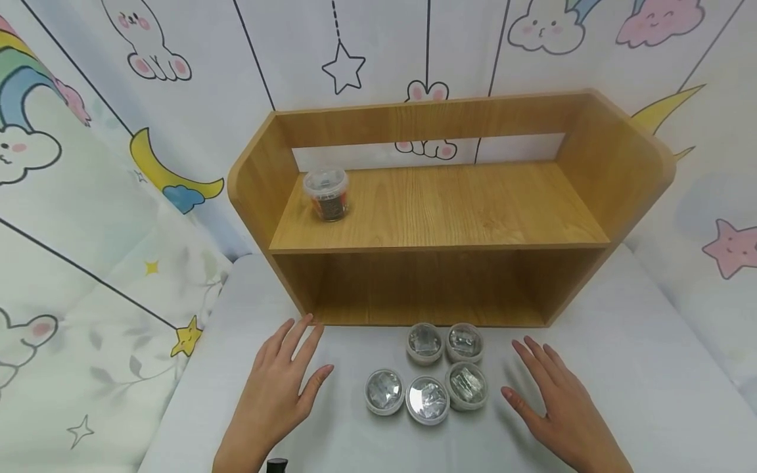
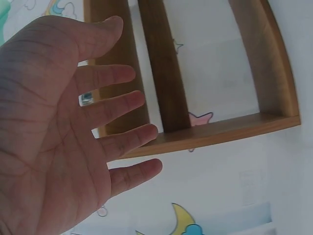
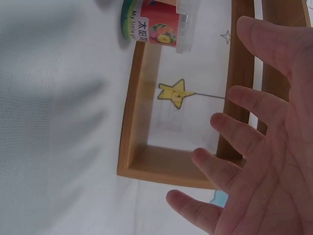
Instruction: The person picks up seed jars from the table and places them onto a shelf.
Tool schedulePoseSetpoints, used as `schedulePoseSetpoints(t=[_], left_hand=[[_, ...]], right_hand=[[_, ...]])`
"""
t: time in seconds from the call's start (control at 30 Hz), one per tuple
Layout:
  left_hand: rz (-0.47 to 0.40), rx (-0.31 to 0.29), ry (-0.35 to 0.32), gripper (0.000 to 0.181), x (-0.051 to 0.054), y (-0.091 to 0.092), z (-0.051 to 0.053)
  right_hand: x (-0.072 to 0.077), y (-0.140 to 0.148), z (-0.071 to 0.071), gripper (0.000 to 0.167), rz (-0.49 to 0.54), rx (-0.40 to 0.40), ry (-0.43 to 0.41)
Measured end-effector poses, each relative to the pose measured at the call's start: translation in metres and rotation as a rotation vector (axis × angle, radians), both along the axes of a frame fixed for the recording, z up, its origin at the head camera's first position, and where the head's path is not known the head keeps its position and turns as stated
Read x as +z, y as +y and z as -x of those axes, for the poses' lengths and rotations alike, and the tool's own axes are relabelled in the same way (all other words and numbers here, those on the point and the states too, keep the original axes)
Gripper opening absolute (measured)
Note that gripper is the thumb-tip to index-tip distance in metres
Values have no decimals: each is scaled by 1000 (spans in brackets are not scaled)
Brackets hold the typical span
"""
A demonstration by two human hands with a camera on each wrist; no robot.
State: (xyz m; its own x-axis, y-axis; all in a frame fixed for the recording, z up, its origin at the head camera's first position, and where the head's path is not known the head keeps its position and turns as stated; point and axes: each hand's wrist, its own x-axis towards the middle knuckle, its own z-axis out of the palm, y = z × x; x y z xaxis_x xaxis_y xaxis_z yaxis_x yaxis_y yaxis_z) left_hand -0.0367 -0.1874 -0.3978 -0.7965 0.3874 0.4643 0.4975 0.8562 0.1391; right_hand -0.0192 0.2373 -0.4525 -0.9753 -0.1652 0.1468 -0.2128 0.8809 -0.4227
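Several small round tubs with clear lids, among them a front tub [image 1: 428, 400] and a left tub [image 1: 384, 391], stand in a loose cluster on the white table. My left hand [image 1: 280, 387] is left of them, fingers spread and holding nothing. To their right, my right hand [image 1: 562, 404] is likewise spread and touches none of them. Another lidded tub [image 1: 327, 194], with a dark label, sits at the left end of the upper shelf. In the right wrist view, a tub [image 3: 159, 22] shows a red and green printed label.
A two-level wooden shelf unit [image 1: 437, 263] stands behind the tubs on the white table [image 1: 355, 440]. Cartoon-printed cloth [image 1: 378, 39] hangs behind and at both sides. A small black object [image 1: 276, 465] shows at the bottom edge near my left wrist.
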Motion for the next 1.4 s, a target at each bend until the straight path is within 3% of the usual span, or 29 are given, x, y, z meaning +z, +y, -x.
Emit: schedulePoseSetpoints(t=[0.4,0.87,1.23,1.4], left_hand=[[-35,52,-84,56,-24,5,-12],[-54,81,-102,55,-32,8,-15],[-58,121,-138,55,-35,8,-19],[-57,139,-152,55,-35,8,-19]], right_hand=[[0,-1,0,82,10,1,-3],[4,-1,3,84,55,26,44],[20,-5,27,89,77,97,98],[28,-14,40,87,64,81,-5]])
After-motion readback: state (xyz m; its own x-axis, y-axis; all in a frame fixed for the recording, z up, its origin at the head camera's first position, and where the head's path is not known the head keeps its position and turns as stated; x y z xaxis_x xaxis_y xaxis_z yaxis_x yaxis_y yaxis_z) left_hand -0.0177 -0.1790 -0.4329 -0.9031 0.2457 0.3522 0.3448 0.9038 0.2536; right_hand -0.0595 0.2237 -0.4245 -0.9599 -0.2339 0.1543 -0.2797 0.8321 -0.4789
